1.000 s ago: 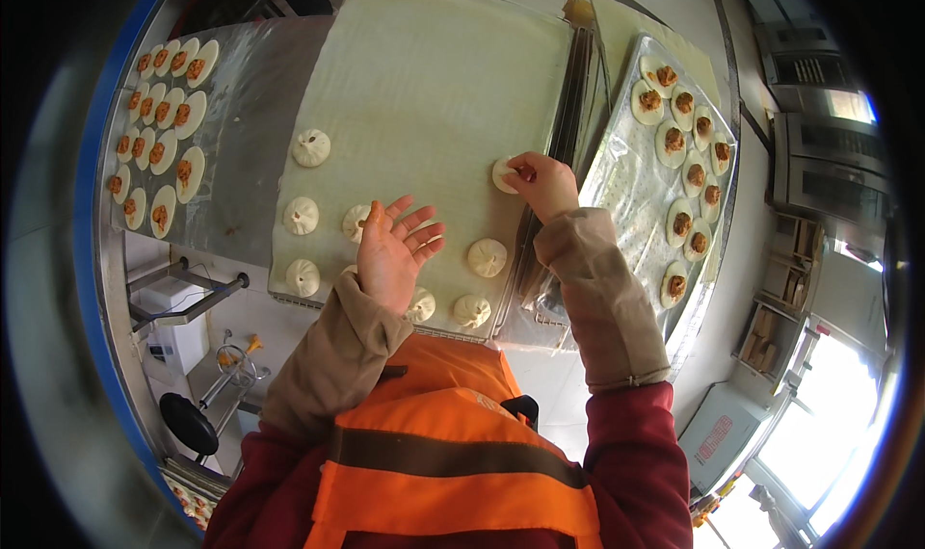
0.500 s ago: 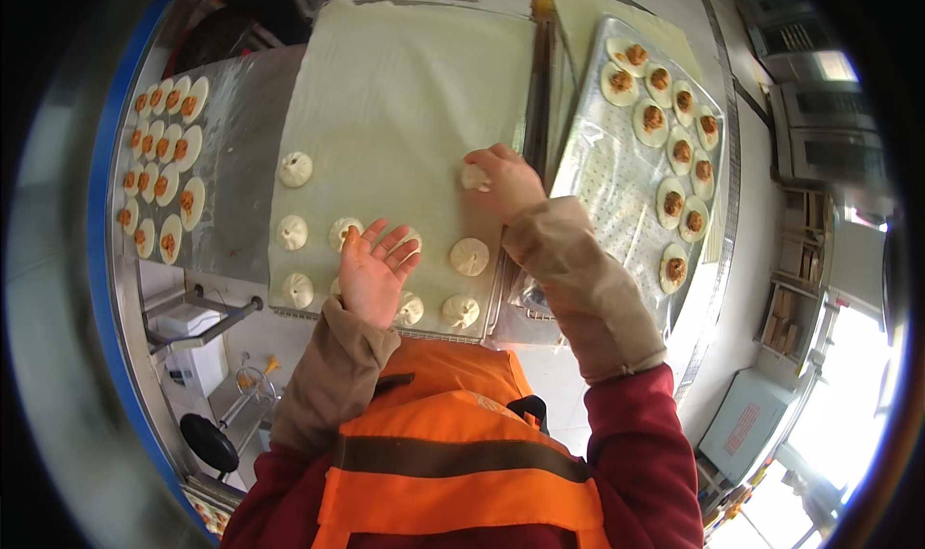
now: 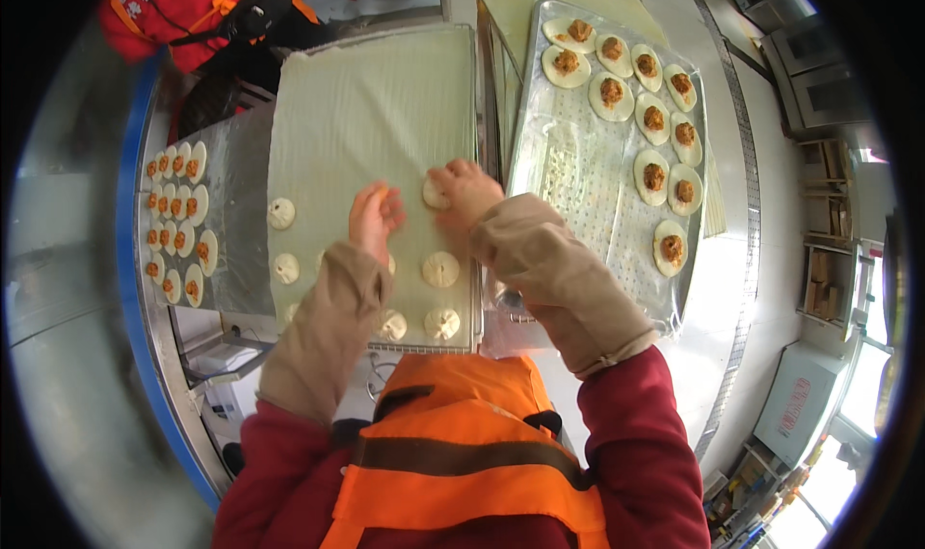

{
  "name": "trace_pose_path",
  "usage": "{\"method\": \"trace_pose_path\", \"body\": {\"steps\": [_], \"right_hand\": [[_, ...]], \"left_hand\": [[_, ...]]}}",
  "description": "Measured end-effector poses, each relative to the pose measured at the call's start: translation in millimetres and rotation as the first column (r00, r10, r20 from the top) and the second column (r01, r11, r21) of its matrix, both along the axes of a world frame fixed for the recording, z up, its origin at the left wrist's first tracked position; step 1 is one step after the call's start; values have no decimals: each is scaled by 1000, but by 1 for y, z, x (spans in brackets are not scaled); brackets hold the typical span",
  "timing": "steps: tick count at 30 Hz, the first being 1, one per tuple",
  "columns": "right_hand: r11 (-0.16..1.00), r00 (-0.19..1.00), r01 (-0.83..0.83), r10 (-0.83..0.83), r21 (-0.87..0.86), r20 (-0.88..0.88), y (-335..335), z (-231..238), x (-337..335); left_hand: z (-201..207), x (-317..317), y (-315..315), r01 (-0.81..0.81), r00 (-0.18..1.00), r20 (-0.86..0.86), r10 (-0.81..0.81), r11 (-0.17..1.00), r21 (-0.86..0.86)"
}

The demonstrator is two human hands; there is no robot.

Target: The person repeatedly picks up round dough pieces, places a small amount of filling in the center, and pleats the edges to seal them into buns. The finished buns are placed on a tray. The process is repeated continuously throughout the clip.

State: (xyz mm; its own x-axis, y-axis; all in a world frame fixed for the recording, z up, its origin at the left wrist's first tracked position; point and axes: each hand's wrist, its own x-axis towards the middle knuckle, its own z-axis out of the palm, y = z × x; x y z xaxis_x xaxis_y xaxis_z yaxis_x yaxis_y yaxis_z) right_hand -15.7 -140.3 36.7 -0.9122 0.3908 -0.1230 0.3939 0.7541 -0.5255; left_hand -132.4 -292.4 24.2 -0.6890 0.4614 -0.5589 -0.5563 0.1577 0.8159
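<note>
Your right hand (image 3: 470,195): fingers at a bun (image 3: 434,196), pinch or mere contact indeterminable | Your left hand (image 3: 374,223): loosely curled, unclosed, well left of it | Bun: on pale cloth (image 3: 356,96), near its right edge

Orange apron (image 3: 462,499) at 6 o'clock, crossed by a dark brown band (image 3: 472,457); dark red sleeves (image 3: 636,429) at 7 and 5 o'clock, overlaid by loose beige oversleeves (image 3: 568,284).

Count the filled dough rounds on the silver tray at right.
11 dough rounds on the tray: six grouped at the far end, two pairs below them along the right side, and one alone at the near end. None looks hidden.
</note>
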Motion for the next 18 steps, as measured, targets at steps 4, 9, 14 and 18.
{"method": "trace_pose_path", "body": {"steps": [4, 9, 14, 18], "right_hand": [[998, 1000, 7, -7, -64, -6, 1, -17, -18], [941, 983, 132, -164, -311, -79, 25, 5, -10], [914, 950, 177, -256, -365, -179, 36, 29, 5], [966, 956, 155, -200, -207, -215, 5, 20, -8]], "left_hand": [[-22, -79, 98, 460, 598, -671, -439, 873, -162], [-57, -112, 169, 374, -64, -688, -723, 622, -688], [-67, -114, 167, 335, -254, -731, -634, 651, -681], [-63, -115, 166, 347, -284, -751, -596, 666, -660]]}}
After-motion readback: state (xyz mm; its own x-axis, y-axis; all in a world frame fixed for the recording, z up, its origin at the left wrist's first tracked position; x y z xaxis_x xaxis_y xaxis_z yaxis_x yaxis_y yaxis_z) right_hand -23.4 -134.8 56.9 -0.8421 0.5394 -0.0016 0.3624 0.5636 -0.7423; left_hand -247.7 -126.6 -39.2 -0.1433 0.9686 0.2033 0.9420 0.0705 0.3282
